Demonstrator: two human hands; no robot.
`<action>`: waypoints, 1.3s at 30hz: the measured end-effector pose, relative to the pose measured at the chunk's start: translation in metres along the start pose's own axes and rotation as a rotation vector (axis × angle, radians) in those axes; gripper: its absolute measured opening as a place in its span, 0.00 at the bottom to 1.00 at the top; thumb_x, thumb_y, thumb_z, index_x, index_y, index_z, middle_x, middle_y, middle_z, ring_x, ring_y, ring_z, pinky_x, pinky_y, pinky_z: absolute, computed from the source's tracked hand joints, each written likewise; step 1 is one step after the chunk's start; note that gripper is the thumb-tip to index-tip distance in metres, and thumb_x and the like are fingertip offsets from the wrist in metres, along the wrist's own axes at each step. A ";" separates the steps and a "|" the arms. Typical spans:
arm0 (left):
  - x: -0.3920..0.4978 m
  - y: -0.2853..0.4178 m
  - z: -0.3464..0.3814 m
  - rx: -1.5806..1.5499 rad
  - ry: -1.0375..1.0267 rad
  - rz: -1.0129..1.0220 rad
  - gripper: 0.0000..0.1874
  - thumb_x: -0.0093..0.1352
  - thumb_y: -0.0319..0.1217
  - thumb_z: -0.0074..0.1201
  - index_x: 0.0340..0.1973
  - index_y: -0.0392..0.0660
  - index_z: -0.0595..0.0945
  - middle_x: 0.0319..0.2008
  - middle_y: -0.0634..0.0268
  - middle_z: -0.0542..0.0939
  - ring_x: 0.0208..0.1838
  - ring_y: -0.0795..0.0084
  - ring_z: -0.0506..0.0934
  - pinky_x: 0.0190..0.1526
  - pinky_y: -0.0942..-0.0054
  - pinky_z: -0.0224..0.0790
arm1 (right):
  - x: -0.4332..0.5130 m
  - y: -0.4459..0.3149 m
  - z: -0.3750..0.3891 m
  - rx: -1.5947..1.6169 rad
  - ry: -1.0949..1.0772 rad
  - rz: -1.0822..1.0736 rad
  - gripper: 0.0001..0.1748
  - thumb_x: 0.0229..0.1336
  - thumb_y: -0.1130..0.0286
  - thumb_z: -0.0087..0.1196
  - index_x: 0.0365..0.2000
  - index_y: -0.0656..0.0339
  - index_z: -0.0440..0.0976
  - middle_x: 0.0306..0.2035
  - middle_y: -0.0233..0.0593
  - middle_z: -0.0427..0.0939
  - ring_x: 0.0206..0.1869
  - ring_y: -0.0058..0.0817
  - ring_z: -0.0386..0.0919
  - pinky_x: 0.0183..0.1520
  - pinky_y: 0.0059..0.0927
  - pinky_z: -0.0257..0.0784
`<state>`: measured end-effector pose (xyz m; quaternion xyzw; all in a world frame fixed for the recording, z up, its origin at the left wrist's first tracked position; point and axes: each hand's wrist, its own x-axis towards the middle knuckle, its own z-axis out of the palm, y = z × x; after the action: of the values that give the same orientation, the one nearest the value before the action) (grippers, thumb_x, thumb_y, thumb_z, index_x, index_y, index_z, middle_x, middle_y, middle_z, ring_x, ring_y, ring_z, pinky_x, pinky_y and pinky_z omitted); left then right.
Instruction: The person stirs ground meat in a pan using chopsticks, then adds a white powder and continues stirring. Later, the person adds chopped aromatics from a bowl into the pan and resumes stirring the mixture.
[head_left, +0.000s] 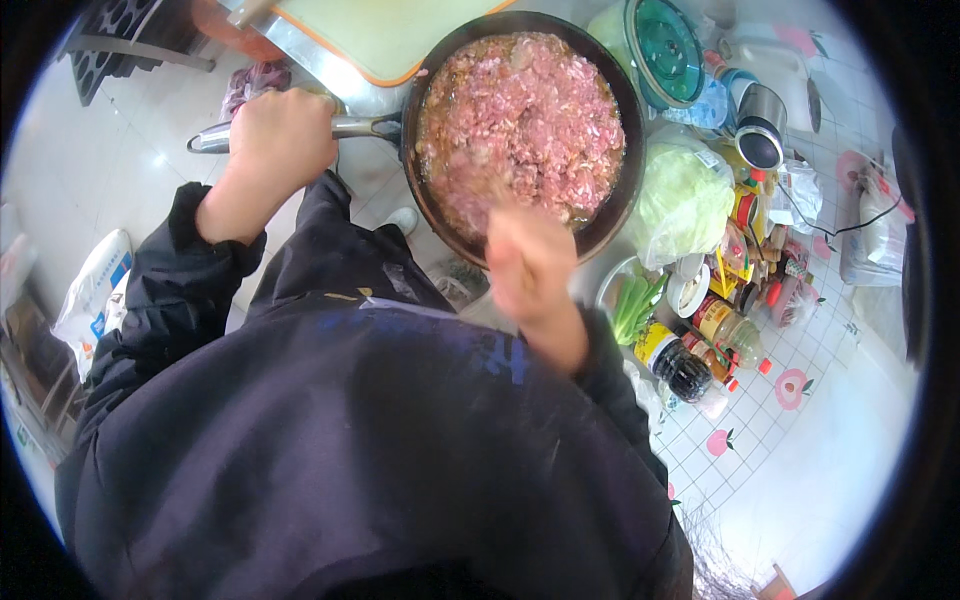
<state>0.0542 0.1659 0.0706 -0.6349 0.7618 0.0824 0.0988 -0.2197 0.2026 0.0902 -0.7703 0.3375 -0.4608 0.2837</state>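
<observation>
A dark frying pan (637, 142) full of raw minced meat (536, 120) is in front of me, with brownish liquid around the meat's edge. My left hand (281, 142) grips the pan's metal handle (360, 126) in a fist. Over the pan's near rim is my right hand (529, 266), blurred by motion and curled closed. A light brown end, seemingly of a utensil, shows in that fist. Its other end is lost in the blur above the meat, so its kind cannot be told.
Beyond the pan lies an orange-edged cutting board (382, 37). To the right are a bagged cabbage (682, 199), green vegetable stalks (637, 304), a dark sauce bottle (679, 367), a clear oil bottle (739, 341), a steel cup (761, 124) and a green-lidded container (667, 52).
</observation>
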 end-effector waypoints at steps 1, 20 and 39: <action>0.000 -0.001 0.003 -0.002 0.012 -0.007 0.06 0.58 0.31 0.54 0.27 0.47 0.85 0.24 0.57 0.83 0.29 0.56 0.83 0.32 0.62 0.78 | 0.007 0.009 0.003 -0.067 -0.057 -0.038 0.19 0.62 0.74 0.50 0.14 0.59 0.64 0.15 0.33 0.64 0.15 0.27 0.60 0.27 0.30 0.65; -0.027 0.010 0.021 -0.382 0.221 0.065 0.03 0.54 0.29 0.60 0.18 0.47 0.84 0.20 0.61 0.82 0.26 0.62 0.82 0.25 0.67 0.69 | -0.009 0.051 -0.041 0.375 0.486 0.461 0.26 0.73 0.62 0.42 0.16 0.51 0.53 0.12 0.23 0.52 0.14 0.15 0.51 0.18 0.21 0.53; 0.043 0.059 0.081 -0.479 0.282 0.122 0.11 0.64 0.37 0.55 0.38 0.51 0.87 0.37 0.64 0.85 0.40 0.60 0.83 0.36 0.56 0.71 | -0.003 -0.025 -0.007 -0.329 0.203 0.570 0.14 0.69 0.67 0.47 0.28 0.64 0.73 0.24 0.36 0.74 0.27 0.27 0.73 0.34 0.30 0.72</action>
<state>-0.0077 0.1559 -0.0186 -0.5985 0.7635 0.1766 -0.1662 -0.2207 0.2198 0.1100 -0.6308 0.6352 -0.3766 0.2382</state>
